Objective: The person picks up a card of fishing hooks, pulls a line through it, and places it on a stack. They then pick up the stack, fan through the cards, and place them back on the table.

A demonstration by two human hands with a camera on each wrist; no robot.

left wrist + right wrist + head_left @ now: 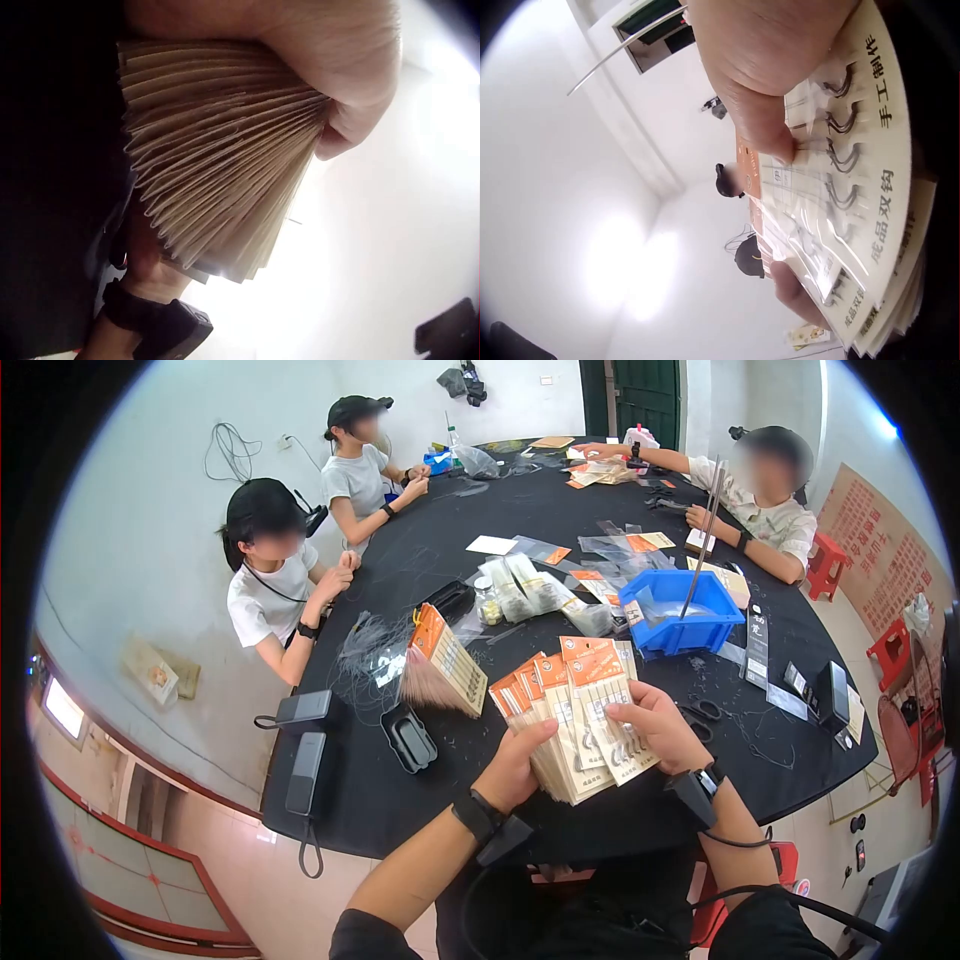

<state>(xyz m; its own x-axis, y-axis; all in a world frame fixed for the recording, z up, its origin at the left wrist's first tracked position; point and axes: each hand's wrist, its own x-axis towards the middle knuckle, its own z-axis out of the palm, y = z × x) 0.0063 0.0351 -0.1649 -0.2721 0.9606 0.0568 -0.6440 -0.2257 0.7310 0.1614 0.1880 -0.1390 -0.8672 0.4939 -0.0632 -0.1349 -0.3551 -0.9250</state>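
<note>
A thick fanned stack of fish hook packets (560,735), orange at the top and cream below, is held up over the near table edge. My left hand (512,765) grips it from the left, thumb across the front. On the right side, my right hand (662,730) pinches the front packet (608,710), its thumb pressing on the face. Dark double hooks (844,150) show through that packet's clear cover in the right wrist view. In the left wrist view the many folded edges of the stack (225,142) spread out below my left hand (337,52).
Another packet stack (445,665) stands to the left beside a black tray (408,738). A blue bin (682,610) with upright rods stands beyond my right hand. Scissors (700,718) lie at right, power banks (305,770) at left. Several people sit around the black table (400,810).
</note>
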